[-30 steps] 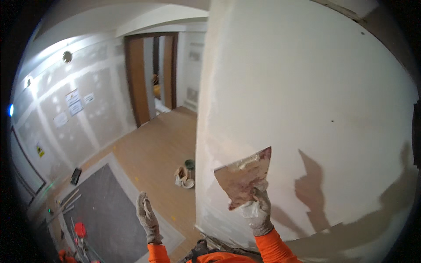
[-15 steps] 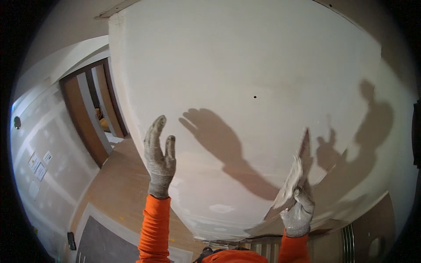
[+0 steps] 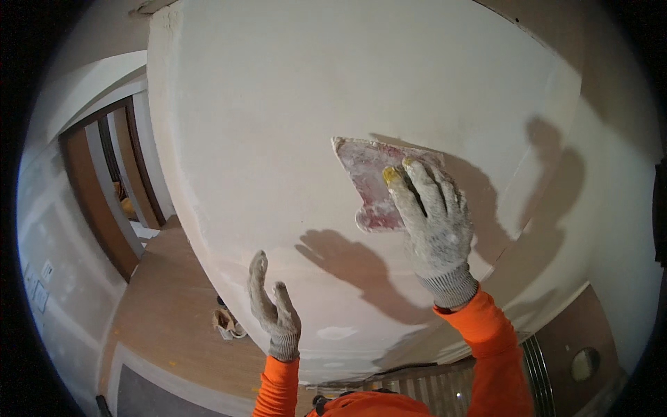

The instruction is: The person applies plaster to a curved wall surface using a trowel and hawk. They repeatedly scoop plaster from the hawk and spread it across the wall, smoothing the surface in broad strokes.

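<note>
Pressed flat against the pale plastered wall (image 3: 278, 139) is a red plastering spreader (image 3: 368, 170), smeared with whitish compound. My right hand (image 3: 434, 212), in a grey knit glove with yellow-stained fingertips, lies over its back with the fingers stretched along it. The thumb is hidden. Lower and to the left, my left hand (image 3: 276, 309) is raised in a matching glove, fingers up and thumb apart, holding nothing. It is close to the wall's left part; whether it touches cannot be told. Shadows of the hands and of my head fall on the wall.
At the left, a doorway (image 3: 118, 181) with a brown frame opens beyond the wall's corner. A small pale bag-like object (image 3: 226, 323) lies on the brown floor (image 3: 163, 299). Metal studs or rails (image 3: 538, 372) and a brown panel with a round hole (image 3: 585, 363) stand lower right.
My right hand has swung up and left, turning the spreader from edge-on to flat on the wall over the small dark hole. My left hand has dropped lower and slightly right.
</note>
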`<state>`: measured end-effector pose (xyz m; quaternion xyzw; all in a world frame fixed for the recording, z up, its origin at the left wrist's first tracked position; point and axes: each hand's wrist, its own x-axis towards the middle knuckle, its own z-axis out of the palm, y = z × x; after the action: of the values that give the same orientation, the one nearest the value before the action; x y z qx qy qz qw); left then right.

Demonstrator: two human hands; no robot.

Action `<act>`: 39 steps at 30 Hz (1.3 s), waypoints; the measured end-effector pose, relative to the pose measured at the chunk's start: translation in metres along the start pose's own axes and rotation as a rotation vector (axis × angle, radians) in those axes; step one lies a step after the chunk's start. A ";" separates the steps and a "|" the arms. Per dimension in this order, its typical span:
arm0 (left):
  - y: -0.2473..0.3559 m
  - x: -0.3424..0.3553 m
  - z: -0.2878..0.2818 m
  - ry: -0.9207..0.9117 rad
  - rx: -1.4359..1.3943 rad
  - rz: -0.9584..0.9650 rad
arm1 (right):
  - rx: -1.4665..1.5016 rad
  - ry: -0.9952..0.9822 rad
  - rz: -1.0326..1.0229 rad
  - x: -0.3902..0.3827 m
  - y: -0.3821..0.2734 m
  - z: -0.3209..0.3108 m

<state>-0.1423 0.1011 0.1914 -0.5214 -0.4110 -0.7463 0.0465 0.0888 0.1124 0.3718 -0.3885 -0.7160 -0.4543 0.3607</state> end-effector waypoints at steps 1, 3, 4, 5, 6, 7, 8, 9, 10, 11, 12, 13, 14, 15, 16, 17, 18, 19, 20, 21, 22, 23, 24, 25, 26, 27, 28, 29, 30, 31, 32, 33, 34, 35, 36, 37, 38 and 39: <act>0.000 -0.007 -0.003 -0.002 -0.010 -0.015 | -0.053 -0.036 0.016 0.002 -0.002 0.006; -0.001 -0.016 -0.009 -0.004 -0.029 -0.041 | -0.124 -0.151 0.038 -0.004 -0.001 0.025; -0.004 -0.019 -0.009 -0.005 -0.030 -0.067 | -0.196 -0.176 0.016 -0.006 -0.002 0.031; -0.007 -0.022 -0.010 -0.005 -0.032 -0.092 | -0.268 -0.201 -0.007 -0.007 -0.005 0.036; -0.008 -0.026 -0.011 -0.013 -0.025 -0.122 | -0.332 -0.234 -0.027 -0.012 -0.009 0.041; -0.009 -0.027 -0.010 -0.020 -0.037 -0.140 | -0.427 -0.255 -0.075 -0.016 -0.015 0.044; -0.008 -0.026 -0.008 -0.026 -0.050 -0.159 | -0.402 -0.300 -0.088 -0.018 -0.023 0.044; -0.007 -0.026 -0.010 -0.026 -0.062 -0.170 | -0.375 -0.334 -0.100 -0.020 -0.034 0.040; -0.007 -0.027 -0.013 -0.030 -0.059 -0.163 | -0.348 -0.367 -0.112 -0.022 -0.041 0.034; -0.008 -0.029 -0.017 -0.033 -0.056 -0.156 | -0.200 -0.409 -0.120 -0.028 -0.042 0.026; -0.008 -0.027 -0.017 -0.017 -0.072 -0.143 | -0.112 -0.398 -0.067 -0.027 -0.038 0.011; -0.011 -0.027 -0.021 0.001 -0.065 -0.139 | 0.004 -0.387 -0.021 -0.031 -0.035 -0.001; -0.013 -0.028 -0.025 0.021 -0.057 -0.135 | 0.122 -0.377 0.024 -0.030 -0.030 -0.011; -0.017 -0.029 -0.032 0.039 -0.037 -0.135 | 0.195 -0.217 0.109 -0.023 -0.021 -0.019; -0.014 -0.036 -0.041 0.054 0.006 -0.135 | 0.166 -0.097 0.208 -0.019 -0.008 -0.019; -0.017 -0.040 -0.044 0.052 0.025 -0.147 | 0.122 0.016 0.309 -0.015 0.008 -0.026; -0.020 -0.045 -0.047 0.041 0.044 -0.158 | -0.043 0.088 0.429 -0.013 0.018 -0.022; -0.021 -0.049 -0.049 0.062 0.027 -0.183 | -0.093 0.006 0.467 -0.008 0.018 -0.016; -0.023 -0.054 -0.052 0.083 0.010 -0.208 | -0.144 -0.077 0.502 -0.004 0.018 -0.008; -0.025 -0.054 -0.055 0.107 -0.004 -0.224 | -0.190 -0.154 0.540 0.000 0.015 0.001; -0.030 -0.050 -0.047 0.119 -0.028 -0.226 | -0.170 -0.102 0.455 0.002 0.012 0.014; -0.034 -0.046 -0.037 0.129 -0.055 -0.229 | -0.152 -0.053 0.370 0.000 0.002 0.029; -0.037 -0.049 -0.031 0.136 -0.071 -0.233 | -0.126 -0.010 0.290 -0.005 -0.011 0.046; -0.039 -0.048 -0.027 0.124 -0.056 -0.226 | -0.158 -0.039 0.240 -0.005 -0.028 0.062; -0.038 -0.047 -0.028 0.113 -0.041 -0.215 | -0.189 -0.067 0.191 -0.001 -0.049 0.071; -0.036 -0.045 -0.028 0.104 -0.034 -0.204 | -0.160 -0.075 0.128 0.000 -0.065 0.069; -0.031 -0.043 -0.024 0.076 -0.024 -0.218 | -0.094 -0.167 0.084 -0.004 -0.067 0.061; -0.024 -0.041 -0.020 0.046 -0.016 -0.233 | -0.030 -0.260 0.049 -0.007 -0.068 0.052; -0.018 -0.038 -0.021 0.019 0.007 -0.249 | 0.106 -0.428 0.037 -0.005 -0.069 0.035; -0.018 -0.037 -0.022 0.010 0.008 -0.230 | 0.247 -0.580 0.018 -0.001 -0.070 0.022; -0.018 -0.039 -0.025 0.001 0.008 -0.212 | 0.172 -0.528 0.028 0.000 -0.066 0.011; -0.022 -0.036 -0.038 0.010 0.044 -0.181 | 0.134 -0.459 0.027 0.001 -0.065 0.006; -0.022 -0.034 -0.040 0.000 0.072 -0.184 | 0.066 -0.406 0.025 0.001 -0.055 0.000; -0.020 -0.030 -0.044 -0.008 0.102 -0.187 | 0.028 -0.322 0.052 0.009 -0.040 -0.006; -0.018 -0.032 -0.044 -0.031 0.135 -0.199 | -0.069 -0.254 0.083 0.017 -0.025 -0.005; -0.018 -0.036 -0.040 -0.021 0.097 -0.217 | -0.160 -0.191 0.121 0.024 -0.009 -0.004; -0.020 -0.036 -0.032 -0.009 0.061 -0.235 | -0.272 -0.186 0.071 0.029 -0.004 0.006; -0.022 -0.039 -0.022 -0.002 0.016 -0.252 | -0.393 -0.183 0.023 0.027 0.000 0.020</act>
<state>-0.1517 0.0873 0.1441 -0.4662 -0.4792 -0.7424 -0.0439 0.0739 0.1372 0.3883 -0.4993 -0.6388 -0.5438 0.2166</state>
